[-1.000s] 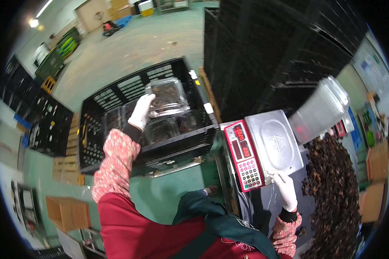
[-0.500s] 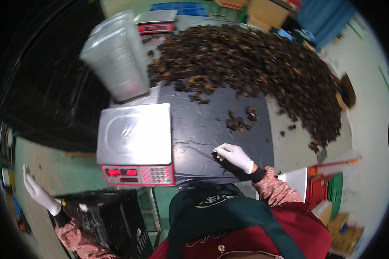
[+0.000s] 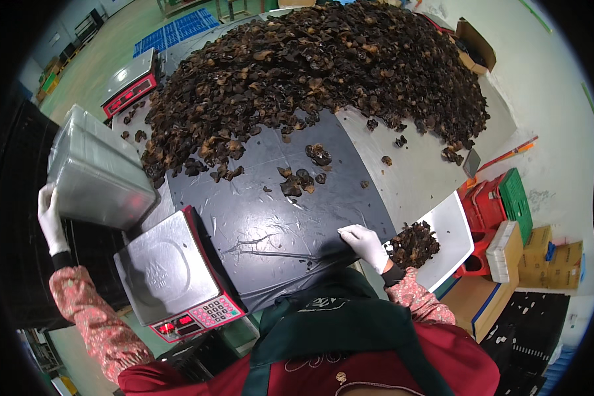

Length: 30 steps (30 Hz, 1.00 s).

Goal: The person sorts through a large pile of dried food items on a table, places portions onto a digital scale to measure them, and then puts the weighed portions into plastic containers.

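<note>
- Left hand (image 3: 49, 214), white glove: fingers against the left side of 1 stack of clear plastic containers (image 3: 99, 175).
- Left grip: fingers partly hidden at the stack; cannot tell how far it is closed, or whether it has hold.
- Stack: stands at the left of the desk (image 3: 442, 178), just beyond the near scale (image 3: 168, 270).
- Right hand (image 3: 366, 245), white glove: over the near edge of the dark sheet (image 3: 270, 218) covering part of the desk.
- Right grip: fingers together, slightly bent; nothing seen in it, underside hidden, cannot tell if it has hold.
- Near scale: bare metal plate, red-edged keypad panel toward the person; lit red display.
- Far scale (image 3: 131, 82): beyond the stack, at the desk's left edge.
- Large heap of dark, curled pieces (image 3: 310, 72) across the far desk; loose pieces (image 3: 297, 181) on the sheet.
- White tub (image 3: 452, 231), right of the right hand: holds similar pieces.
</note>
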Available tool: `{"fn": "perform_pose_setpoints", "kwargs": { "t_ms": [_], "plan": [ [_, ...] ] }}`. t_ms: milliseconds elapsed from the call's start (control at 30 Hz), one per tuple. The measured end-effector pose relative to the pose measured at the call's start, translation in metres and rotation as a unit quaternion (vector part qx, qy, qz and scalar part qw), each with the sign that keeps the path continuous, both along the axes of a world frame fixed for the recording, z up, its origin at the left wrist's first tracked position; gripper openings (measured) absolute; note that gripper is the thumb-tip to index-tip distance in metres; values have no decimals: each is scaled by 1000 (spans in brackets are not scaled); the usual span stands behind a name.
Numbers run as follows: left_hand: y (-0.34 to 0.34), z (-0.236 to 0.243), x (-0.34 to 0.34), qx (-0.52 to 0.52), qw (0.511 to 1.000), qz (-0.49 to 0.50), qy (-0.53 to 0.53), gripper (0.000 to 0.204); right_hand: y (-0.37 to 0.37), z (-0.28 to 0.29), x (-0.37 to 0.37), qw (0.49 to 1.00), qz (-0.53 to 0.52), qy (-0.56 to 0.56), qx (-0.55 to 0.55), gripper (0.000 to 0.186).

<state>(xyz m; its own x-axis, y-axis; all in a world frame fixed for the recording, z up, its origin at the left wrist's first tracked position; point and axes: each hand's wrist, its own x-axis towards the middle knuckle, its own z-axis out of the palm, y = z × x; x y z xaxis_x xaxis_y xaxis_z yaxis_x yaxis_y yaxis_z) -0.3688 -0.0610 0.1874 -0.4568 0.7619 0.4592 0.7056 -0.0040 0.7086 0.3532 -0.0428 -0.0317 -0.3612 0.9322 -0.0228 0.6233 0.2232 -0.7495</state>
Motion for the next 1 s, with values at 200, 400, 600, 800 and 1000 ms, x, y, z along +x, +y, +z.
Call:
{"fn": "perform_pose_setpoints", "kwargs": {
  "t_ms": [200,400,600,800,1000],
  "plan": [
    [-36,10,-27,-108,994,22,1,10,79,-9,-28,998,-38,29,32,28],
    [-53,53,2,206,965,163,-8,19,170,-11,-96,988,-53,-76,119,65],
    [-52,36,145,310,891,227,243,17,216,-34,-120,973,28,-101,205,15],
    [-171,-99,294,66,859,203,465,28,194,-1,-156,983,122,-124,55,31],
    [-213,-180,321,-60,919,190,339,20,205,-3,-170,969,189,-110,117,28]
  ]
}}
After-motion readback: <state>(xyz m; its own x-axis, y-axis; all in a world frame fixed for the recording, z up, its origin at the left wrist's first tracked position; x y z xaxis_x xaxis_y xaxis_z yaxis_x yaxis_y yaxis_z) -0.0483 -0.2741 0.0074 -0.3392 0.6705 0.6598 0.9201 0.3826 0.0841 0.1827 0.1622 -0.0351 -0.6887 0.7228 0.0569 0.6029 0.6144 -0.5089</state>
